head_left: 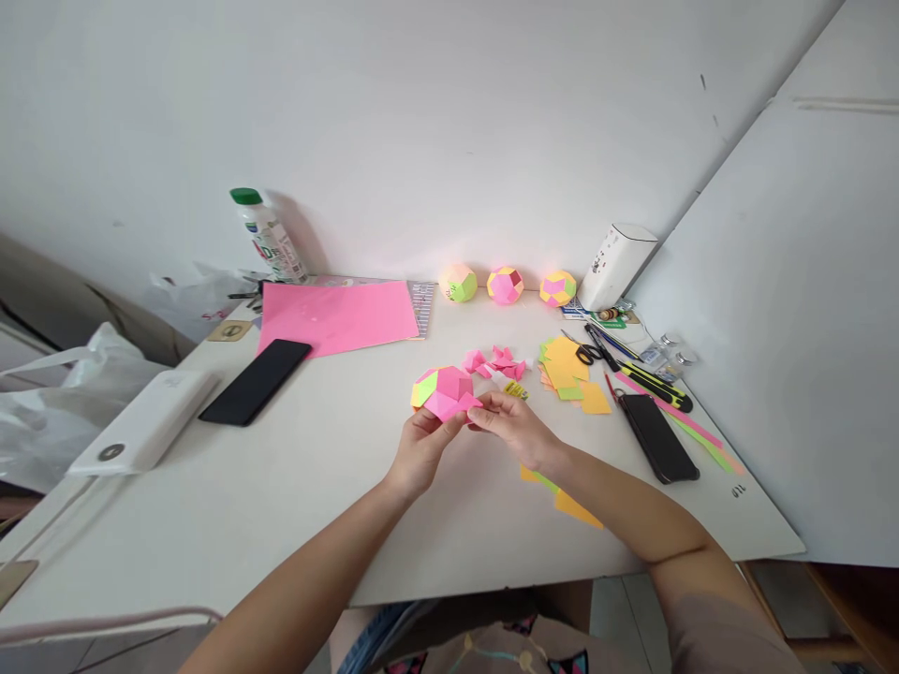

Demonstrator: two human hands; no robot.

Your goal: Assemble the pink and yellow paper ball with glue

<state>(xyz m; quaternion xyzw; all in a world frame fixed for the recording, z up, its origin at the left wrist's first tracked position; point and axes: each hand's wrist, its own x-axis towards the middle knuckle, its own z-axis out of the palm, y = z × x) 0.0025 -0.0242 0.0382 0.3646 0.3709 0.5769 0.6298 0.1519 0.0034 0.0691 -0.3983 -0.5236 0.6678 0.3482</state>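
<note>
A faceted paper ball (444, 388), mostly pink with green and yellow faces, is held above the table. My left hand (421, 451) is closed on its lower side, thumb against the pink paper. On the ball's right edge my right hand (516, 429) pinches a pointed pink flap between thumb and fingers; whether that flap is a separate piece I cannot tell. Just behind lie several folded pink paper pieces (500, 361) and a small yellow-labelled tube (511, 385), partly hidden by my right hand.
Three finished-looking paper balls (506, 285) line the wall. At right are sticky notes (564, 363), scissors (590, 353), a yellow-black cutter (655, 384) and a dark phone (656, 437). Pink sheet (337, 316), black phone (257, 382), white device (144, 421) and bottle (271, 239) stand left.
</note>
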